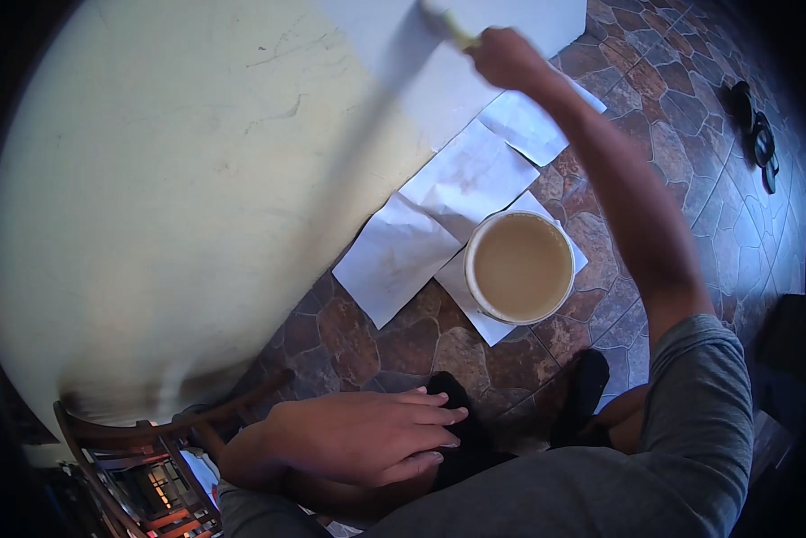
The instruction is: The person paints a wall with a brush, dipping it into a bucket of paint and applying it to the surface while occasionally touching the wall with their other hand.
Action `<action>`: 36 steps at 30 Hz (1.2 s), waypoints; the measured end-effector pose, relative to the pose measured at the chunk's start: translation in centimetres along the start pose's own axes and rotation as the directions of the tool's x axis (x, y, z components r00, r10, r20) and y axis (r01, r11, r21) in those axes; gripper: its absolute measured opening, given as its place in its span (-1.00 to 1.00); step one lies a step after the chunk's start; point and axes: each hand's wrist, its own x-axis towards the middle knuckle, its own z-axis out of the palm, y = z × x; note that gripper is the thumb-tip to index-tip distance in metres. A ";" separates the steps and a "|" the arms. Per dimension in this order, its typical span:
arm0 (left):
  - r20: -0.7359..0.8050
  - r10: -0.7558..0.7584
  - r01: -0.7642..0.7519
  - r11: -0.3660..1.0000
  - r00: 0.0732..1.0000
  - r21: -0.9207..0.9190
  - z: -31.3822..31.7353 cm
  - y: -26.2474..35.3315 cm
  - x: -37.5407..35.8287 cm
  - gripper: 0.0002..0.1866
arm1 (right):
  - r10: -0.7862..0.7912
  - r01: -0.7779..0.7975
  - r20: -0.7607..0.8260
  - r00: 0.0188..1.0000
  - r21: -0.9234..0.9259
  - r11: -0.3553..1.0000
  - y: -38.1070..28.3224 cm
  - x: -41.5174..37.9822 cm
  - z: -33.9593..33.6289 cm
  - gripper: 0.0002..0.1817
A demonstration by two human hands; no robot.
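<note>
At the top of the view my right hand (506, 58) is closed round the pale handle of a brush (448, 25), whose blurred head is against the wall. The wall (197, 152) is cream over most of its surface and whiter around the brush. My left hand (372, 438) rests low in the view near my leg, palm down, fingers apart, holding nothing. Between my arms and the wall a round white bucket (471, 285) holds a beige-brown liquid (522, 267). It stands partly on white paper sheets (470, 175) laid along the wall's foot.
The stone-patterned tile floor (645, 81) runs along the wall. Dark sandals (762, 141) lie at the far right. A wooden rack (143, 439) stands at the lower left by the wall. My feet in dark socks (588, 384) are just behind the bucket.
</note>
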 end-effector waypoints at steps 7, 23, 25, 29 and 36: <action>0.028 0.016 -0.016 1.000 0.999 -0.007 -1.0 -0.2 0.6 -0.57 | -0.010 -0.016 0.210 0.978 0.122 0.992 -7.3 -4.5 -1.3 -0.57; 0.037 0.050 -0.049 0.999 0.998 -0.020 -0.9 -1.6 0.8 -0.54 | 0.014 -0.019 -0.109 0.994 -0.041 0.999 -1.7 1.0 -2.5 -0.63; 0.069 0.059 -0.060 0.998 0.996 0.012 -1.4 -1.6 1.4 -0.53 | -0.081 0.080 -0.046 0.996 -0.029 0.996 -8.1 -2.3 -2.5 -0.71; 0.085 0.058 -0.059 0.998 0.995 0.000 -1.4 -1.7 2.0 -0.53 | -0.175 0.171 0.125 0.977 0.039 0.984 -11.2 -5.0 -4.2 -0.75; 0.075 0.046 -0.046 0.999 0.996 -0.006 -1.0 -1.7 1.7 -0.52 | 0.030 -0.025 0.075 0.997 -0.063 0.998 -5.8 0.3 -5.0 -0.62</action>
